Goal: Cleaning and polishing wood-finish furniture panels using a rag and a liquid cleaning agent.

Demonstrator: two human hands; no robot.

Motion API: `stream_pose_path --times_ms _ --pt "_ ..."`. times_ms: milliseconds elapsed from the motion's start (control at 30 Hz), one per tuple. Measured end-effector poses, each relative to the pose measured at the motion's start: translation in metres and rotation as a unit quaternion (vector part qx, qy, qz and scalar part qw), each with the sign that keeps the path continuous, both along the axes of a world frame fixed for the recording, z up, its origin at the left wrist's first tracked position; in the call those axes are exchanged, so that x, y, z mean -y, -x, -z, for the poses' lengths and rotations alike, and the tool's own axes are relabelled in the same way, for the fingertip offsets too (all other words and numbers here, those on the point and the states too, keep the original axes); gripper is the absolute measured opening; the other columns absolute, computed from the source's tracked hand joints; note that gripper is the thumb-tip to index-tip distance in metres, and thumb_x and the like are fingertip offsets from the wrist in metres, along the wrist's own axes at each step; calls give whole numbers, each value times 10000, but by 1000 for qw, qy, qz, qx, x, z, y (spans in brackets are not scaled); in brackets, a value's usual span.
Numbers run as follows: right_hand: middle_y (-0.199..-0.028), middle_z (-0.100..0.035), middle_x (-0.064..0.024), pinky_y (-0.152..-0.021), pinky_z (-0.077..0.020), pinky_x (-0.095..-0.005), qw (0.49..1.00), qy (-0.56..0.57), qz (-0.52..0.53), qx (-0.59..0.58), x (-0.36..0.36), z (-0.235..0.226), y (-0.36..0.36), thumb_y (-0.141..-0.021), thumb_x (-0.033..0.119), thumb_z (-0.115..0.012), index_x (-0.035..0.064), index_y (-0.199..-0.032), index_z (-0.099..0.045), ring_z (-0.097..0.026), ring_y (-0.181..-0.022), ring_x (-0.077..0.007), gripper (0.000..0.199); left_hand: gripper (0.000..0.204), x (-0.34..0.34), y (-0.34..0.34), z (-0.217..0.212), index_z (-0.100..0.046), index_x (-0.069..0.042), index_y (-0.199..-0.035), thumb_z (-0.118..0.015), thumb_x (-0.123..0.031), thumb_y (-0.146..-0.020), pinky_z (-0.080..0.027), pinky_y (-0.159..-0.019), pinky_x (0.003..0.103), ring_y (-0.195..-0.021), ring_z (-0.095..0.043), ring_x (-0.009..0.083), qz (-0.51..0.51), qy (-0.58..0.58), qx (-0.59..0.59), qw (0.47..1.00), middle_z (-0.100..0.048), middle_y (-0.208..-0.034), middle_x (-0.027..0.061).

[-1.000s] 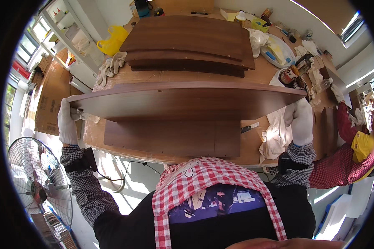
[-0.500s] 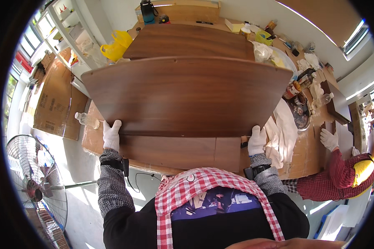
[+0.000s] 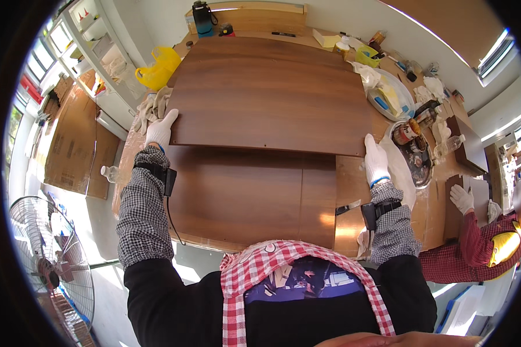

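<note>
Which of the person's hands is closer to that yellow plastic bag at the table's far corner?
Left. The left hand grips the wooden panel's left edge, just below the yellow bag; the right hand holds the opposite edge, far across the panel.

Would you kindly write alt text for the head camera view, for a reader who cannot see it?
Two white-gloved hands, left hand and right hand, hold the side edges of a large brown wooden panel lying on a cluttered workbench. A co-worker's gloved hand rests at the right; a floor fan stands lower left.
</note>
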State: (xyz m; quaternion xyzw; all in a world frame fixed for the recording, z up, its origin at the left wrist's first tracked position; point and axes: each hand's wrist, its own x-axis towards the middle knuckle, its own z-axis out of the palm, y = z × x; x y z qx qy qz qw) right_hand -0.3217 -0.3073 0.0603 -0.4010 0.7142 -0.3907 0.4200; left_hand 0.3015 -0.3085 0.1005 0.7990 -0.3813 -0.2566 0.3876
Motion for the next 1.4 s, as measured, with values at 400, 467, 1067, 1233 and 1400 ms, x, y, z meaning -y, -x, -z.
stream_pose_path --times_ms 400,467,1067,1233,1400 --pt "-895 -720 -147 -665 -593 -383 999 -31 35 -23 62 -4 -6 -1059 733 -465 -51 -1292 -715 -691 -729 -242 855 794 53 176 -18 -652 -79 -1455 -833 -549 -841 -377 -1266 512 -1434 -525 391 369 149 442 804 -627 -1486 182" --pt "-862 -698 -119 -641 -569 -362 998 -5 55 21 50 7 4 -1077 702 -468 -29 -1289 -722 -662 -697 -212 802 680 50 206 -8 -674 -118 -1404 -815 -515 -870 -348 -1274 534 -1383 -550 374 392 165 503 753 -651 -1377 155" --pt "-1113 -752 -226 -938 -578 -482 915 56 -78 -391 -184 37 70 -893 280 -808 -41 -1285 -734 -727 -1045 -384 512 677 107 219 12 -586 -138 -1537 -626 -583 -1028 -280 -1284 559 -1434 -507 353 339 109 557 751 -609 -1498 142" --pt "-938 -732 -159 -827 -572 -448 700 154 -167 -677 -190 66 71 -883 321 -767 53 -1132 -783 -714 -918 -348 366 760 67 201 38 -523 -119 -1597 -628 -604 -1022 -209 -1322 577 -1502 -404 418 358 138 553 740 -517 -1601 203" --pt "-1016 -754 -138 -865 -569 -470 865 122 -131 -468 -198 81 86 -940 275 -728 80 -1192 -794 -725 -967 -367 326 745 -33 159 70 -528 -73 -1580 -681 -528 -1011 -233 -1317 570 -1532 -394 440 362 84 459 807 -517 -1608 215"
